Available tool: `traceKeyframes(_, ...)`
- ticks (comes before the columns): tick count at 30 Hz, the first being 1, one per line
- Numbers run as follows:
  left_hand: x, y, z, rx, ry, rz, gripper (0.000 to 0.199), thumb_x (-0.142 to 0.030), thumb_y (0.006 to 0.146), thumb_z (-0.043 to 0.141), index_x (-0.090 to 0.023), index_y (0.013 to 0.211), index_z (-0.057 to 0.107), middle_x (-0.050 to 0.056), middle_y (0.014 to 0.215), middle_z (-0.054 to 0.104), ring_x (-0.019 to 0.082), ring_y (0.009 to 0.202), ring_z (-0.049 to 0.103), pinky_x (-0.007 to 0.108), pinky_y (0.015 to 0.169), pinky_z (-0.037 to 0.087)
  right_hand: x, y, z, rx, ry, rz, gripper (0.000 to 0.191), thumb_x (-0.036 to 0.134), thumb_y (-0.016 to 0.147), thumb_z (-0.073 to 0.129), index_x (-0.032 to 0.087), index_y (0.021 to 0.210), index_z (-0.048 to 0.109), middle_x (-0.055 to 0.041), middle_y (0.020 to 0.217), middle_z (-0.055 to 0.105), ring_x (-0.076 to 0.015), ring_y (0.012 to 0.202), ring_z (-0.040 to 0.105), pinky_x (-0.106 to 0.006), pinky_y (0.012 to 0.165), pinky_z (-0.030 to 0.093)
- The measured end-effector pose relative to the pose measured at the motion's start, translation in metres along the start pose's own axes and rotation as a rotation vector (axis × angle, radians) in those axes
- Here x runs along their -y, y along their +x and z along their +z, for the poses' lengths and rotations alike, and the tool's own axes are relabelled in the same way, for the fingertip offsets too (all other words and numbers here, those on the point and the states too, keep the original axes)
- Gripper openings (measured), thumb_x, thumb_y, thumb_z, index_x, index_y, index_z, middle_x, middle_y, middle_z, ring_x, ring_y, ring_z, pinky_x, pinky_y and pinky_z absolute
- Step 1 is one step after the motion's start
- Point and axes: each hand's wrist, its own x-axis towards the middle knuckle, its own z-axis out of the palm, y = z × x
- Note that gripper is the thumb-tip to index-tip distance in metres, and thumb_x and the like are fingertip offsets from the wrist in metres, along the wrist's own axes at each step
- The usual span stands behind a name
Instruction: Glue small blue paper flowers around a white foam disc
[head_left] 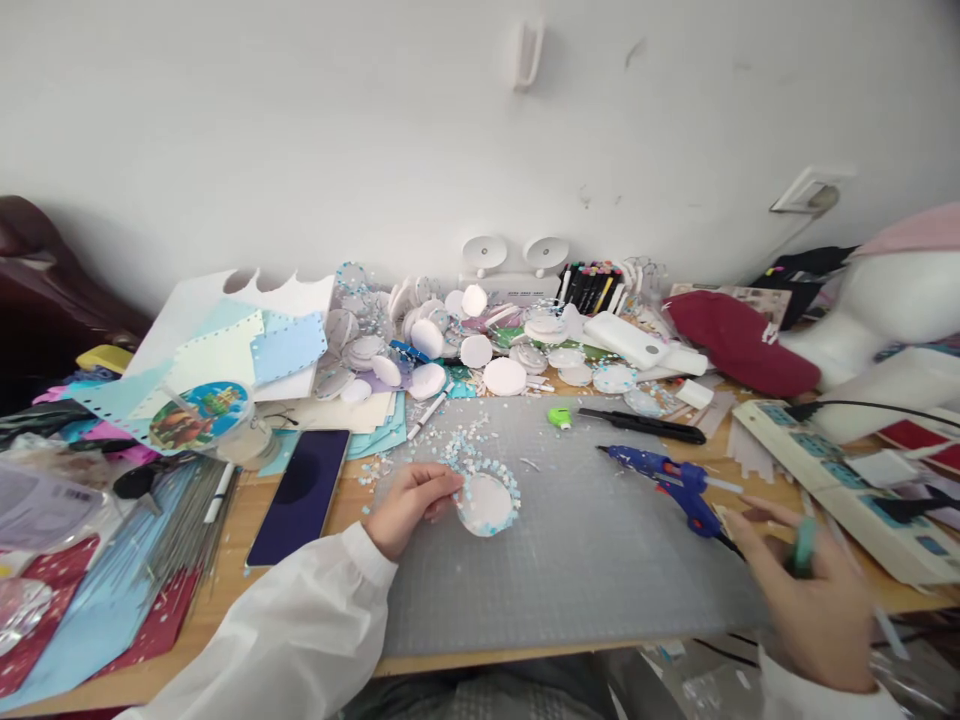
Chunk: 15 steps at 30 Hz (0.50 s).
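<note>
Over the grey mat [585, 580], left hand [412, 505]: thumb and fingers closed in a narrow pinch on the left edge of the white disc [486, 505].
White disc: positioned at the left part of the mat, right of the pinching fingertips; pale blue and white bits lined its rim.
Loose bits [469, 445]: scattered on the mat just beyond the disc.
Right hand [821, 605]: located at the mat's right end, beside the blue glue gun [697, 510]; fingers curved, with a green item [802, 547] among them. Whether the grip was closed on it could not be determined.
Glue gun: lay on its side, nozzle directed left.
Black cutter [652, 426]: lay beyond the glue gun; a small bright green object [559, 417] sat at its left end.
Phone [300, 498]: lay flat, left of the mat.
Disc pile [504, 376]: heaped along the far side, left of the red cap [739, 342].
Power strip [847, 495]: ran along the right side, beyond the right hand.
</note>
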Motion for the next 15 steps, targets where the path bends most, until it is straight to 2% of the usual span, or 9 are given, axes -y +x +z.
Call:
traceKeyframes(2, 0.0, -0.002, 0.005, 0.046, 0.073, -0.009, 0.037, -0.044, 0.08, 0.056, -0.015, 0.058, 0.052, -0.007, 0.043, 0.035, 0.007, 0.042, 0.028, 0.023, 0.045, 0.022, -0.008, 0.007, 0.006, 0.055, -0.089, -0.054, 0.055, 0.066, 0.072, 0.059, 0.018, 0.098, 0.065, -0.0072, 0.082, 0.061, -0.0186, 0.06, 0.05, -0.037, 0.064, 0.042)
traceKeyframes(5, 0.001, -0.007, 0.013, 0.095, 0.198, 0.001, 0.041, -0.047, 0.08, 0.057, -0.014, 0.057, 0.056, -0.005, 0.046, 0.04, 0.008, 0.045, 0.033, 0.023, 0.047, 0.023, -0.018, 0.013, 0.022, 0.123, -0.166, -0.205, 0.061, 0.074, 0.073, 0.051, 0.018, 0.096, 0.065, -0.0091, 0.089, 0.065, -0.0243, 0.075, 0.06, -0.037, 0.07, 0.045)
traceKeyframes(8, -0.001, -0.012, 0.016, 0.056, 0.355, 0.049, 0.046, -0.048, 0.083, 0.055, -0.015, 0.052, 0.053, -0.005, 0.048, 0.038, 0.009, 0.049, 0.033, 0.024, 0.05, 0.021, -0.023, 0.016, 0.033, 0.129, -0.246, -0.286, 0.06, 0.073, 0.078, 0.046, 0.02, 0.097, 0.065, -0.0099, 0.097, 0.068, -0.027, 0.085, 0.065, -0.036, 0.069, 0.046)
traceKeyframes(10, -0.008, -0.013, 0.012, -0.02, 0.617, 0.121, 0.05, -0.048, 0.089, 0.048, -0.015, 0.051, 0.05, -0.005, 0.048, 0.036, 0.009, 0.049, 0.032, 0.025, 0.051, 0.02, -0.024, 0.02, 0.033, 0.103, -0.284, -0.296, 0.062, 0.074, 0.079, 0.042, 0.021, 0.099, 0.066, -0.0101, 0.101, 0.069, -0.028, 0.086, 0.066, -0.036, 0.067, 0.047)
traceKeyframes(12, -0.02, -0.007, 0.006, -0.096, 0.952, 0.212, 0.05, -0.045, 0.094, 0.04, -0.016, 0.054, 0.051, -0.003, 0.052, 0.041, 0.01, 0.05, 0.036, 0.025, 0.052, 0.022, -0.026, 0.027, 0.03, 0.079, -0.293, -0.304, 0.064, 0.076, 0.08, 0.039, 0.021, 0.1, 0.066, -0.0105, 0.102, 0.069, -0.0298, 0.089, 0.066, -0.038, 0.069, 0.048)
traceKeyframes(15, -0.041, 0.02, -0.002, -0.139, 1.256, 0.344, 0.043, -0.038, 0.096, 0.039, -0.016, 0.064, 0.058, -0.001, 0.06, 0.053, 0.012, 0.057, 0.048, 0.025, 0.057, 0.033, -0.035, 0.04, 0.023, 0.067, -0.31, -0.294, 0.067, 0.076, 0.081, 0.036, 0.02, 0.102, 0.066, -0.0127, 0.104, 0.069, -0.0331, 0.094, 0.065, -0.042, 0.073, 0.049)
